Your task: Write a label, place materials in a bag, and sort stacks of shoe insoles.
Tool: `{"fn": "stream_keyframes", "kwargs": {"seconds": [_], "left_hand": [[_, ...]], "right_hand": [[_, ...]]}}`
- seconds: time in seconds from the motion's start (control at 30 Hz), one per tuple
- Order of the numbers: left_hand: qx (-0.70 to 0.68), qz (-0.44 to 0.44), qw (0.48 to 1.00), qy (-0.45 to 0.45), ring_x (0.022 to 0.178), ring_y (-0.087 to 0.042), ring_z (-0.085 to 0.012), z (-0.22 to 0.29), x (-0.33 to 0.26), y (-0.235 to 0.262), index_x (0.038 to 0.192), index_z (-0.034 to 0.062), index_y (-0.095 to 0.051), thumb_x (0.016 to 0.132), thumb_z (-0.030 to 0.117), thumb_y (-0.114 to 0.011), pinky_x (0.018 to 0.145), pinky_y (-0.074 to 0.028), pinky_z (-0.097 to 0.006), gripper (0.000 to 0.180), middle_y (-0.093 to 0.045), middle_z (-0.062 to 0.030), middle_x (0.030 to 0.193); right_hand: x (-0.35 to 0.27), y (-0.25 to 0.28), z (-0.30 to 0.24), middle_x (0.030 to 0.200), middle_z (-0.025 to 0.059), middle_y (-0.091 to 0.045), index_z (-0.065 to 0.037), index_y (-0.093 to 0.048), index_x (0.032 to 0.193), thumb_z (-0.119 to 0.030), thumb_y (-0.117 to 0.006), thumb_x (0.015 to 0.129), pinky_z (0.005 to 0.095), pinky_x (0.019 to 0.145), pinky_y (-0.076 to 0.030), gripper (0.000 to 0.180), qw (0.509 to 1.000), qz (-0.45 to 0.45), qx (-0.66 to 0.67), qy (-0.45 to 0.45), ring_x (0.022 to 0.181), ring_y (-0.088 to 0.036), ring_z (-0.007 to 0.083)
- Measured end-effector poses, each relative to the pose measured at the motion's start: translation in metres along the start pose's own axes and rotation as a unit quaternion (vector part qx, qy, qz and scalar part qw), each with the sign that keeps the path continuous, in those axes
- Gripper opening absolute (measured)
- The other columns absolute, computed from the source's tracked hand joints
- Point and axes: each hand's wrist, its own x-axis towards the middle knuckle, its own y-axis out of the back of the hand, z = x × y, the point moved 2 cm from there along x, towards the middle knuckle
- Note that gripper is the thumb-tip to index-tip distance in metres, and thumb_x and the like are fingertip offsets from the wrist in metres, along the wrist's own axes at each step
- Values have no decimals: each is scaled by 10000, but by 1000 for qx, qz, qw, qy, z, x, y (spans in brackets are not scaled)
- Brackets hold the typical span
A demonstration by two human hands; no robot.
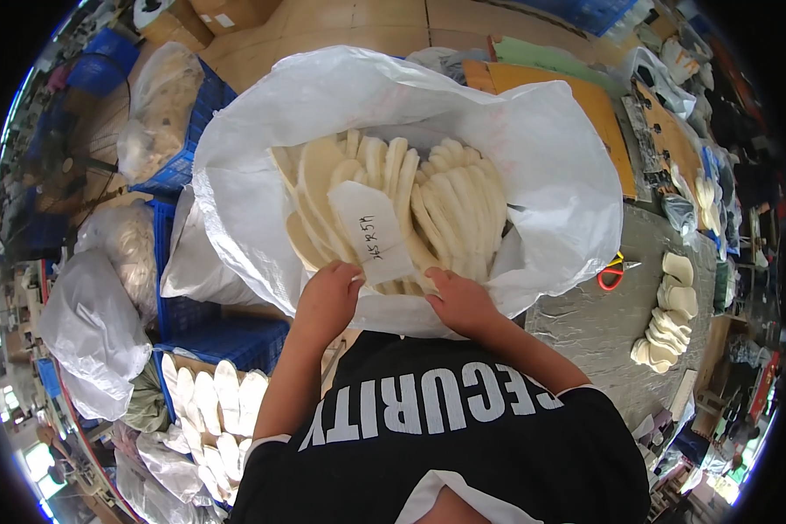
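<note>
Card (367, 218) just above the fingertips

The left hand (327, 301) is low in the middle of the frame, with its bent thumb and finger at the card's bottom left corner. The right hand (463, 304) is bent too, just right of the card's bottom edge. I cannot tell if either one pinches the card, the cream pads (454, 210) under it or the near edge of the white bag (568, 175). From the hands, the card goes up toward the middle of the frame. Its long side leans a bit to the left at the top. The left hand is the nearer one.

It is one card, with dark marks on it. The cream pads are foot-shaped and stand in two bunches, left and right (too squashed together to count one by one). One white bag goes all round them, its mouth wide open.

Farther off, at the right, lies one pair of scissors (618, 270) with red and yellow handles. Past it is one wavy pile of pale soles (672, 319). Over at the left I count at least two blue crates (183, 162). Farthest, at the upper left, sit two brown boxes (170, 22).
</note>
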Motion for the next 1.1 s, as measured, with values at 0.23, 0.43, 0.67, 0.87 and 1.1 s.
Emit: {"fn": "stream_keyframes", "kwargs": {"seconds": [0.23, 0.43, 0.67, 0.87, 1.1], "left_hand": [[137, 107, 976, -134, 1134, -441, -314, 6, 69, -6, 1049, 41, -567, 748, 66, -605, 928, -368, -428, 305, -529, -118, 1155], [196, 1, 975, -102, 1302, -276, -279, -4, 80, -28, 1191, 63, -501, 715, 106, -651, 1039, -224, -517, 501, -370, -83, 1367], [143, 153, 972, -110, 1176, -384, -356, -20, 81, -34, 1182, -2, -457, 710, 97, -666, 982, -323, -459, 525, -405, -192, 1271], [-100, 209, 969, 86, 992, -480, -357, -40, 97, -28, 1212, -43, -383, 744, 27, -629, 861, -420, -399, 533, -431, -232, 1130], [46, 288, 956, 41, 1010, -482, -352, -24, 92, -23, 1204, -21, -405, 754, 35, -613, 902, -374, -449, 499, -443, -202, 1158]], "right_hand": [[26, -10, -18, 882, 124, -531, -109, -470, 1161, -177, -534, 793, 419, 690, -457, 379, 982, 135, -39, 125, 794, -572, 308], [34, -30, -11, 920, 112, -525, -105, -526, 1063, -176, -563, 783, 392, 690, -456, 291, 965, -30, -239, 100, 840, -571, 264], [-4, -38, 36, 972, 159, -531, -62, -505, 1040, -132, -548, 804, 433, 741, -445, 250, 995, 72, 57, -42, 892, -549, 329], [-3, -43, 93, 807, 141, -552, 25, -442, 1098, -94, -568, 791, 389, 684, -462, 352, 936, 248, 132, -213, 786, -567, 277], [31, -51, 119, 728, 37, -510, -42, -492, 956, -98, -550, 815, 334, 613, -459, 162, 513, 242, 759, -320, 679, -526, 157]]}}
